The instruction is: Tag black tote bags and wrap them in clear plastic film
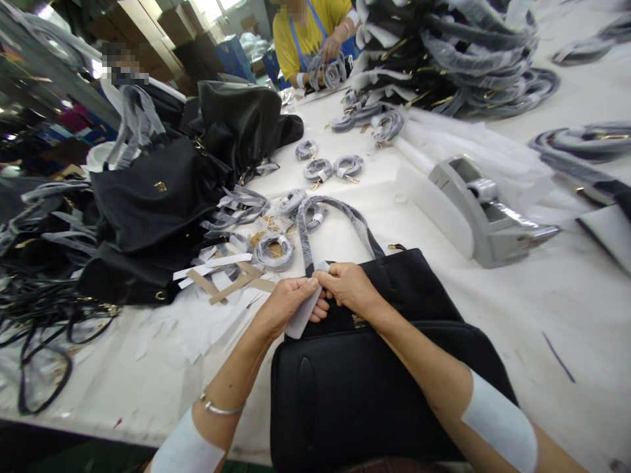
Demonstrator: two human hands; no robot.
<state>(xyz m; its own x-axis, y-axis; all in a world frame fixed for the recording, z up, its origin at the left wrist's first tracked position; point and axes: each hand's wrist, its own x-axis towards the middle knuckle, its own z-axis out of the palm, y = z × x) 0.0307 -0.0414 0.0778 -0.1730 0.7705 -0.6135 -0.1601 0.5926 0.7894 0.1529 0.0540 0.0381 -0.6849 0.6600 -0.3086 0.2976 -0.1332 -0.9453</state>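
Evidently, left hand (288,301) and right hand (351,286) — fingertips tight on pale strip (303,315) (middle half-hidden).

Black handbag (359,387) (handle (304,238) plastic-wrapped)

The left hand (290,301) and right hand (352,287) are bare. Lower left, a thin silver bangle (223,411) with a small knob, then a plain pale-blue band (187,448); lower right, a similar smooth, wide cuff (500,422) on the other forearm (424,355).
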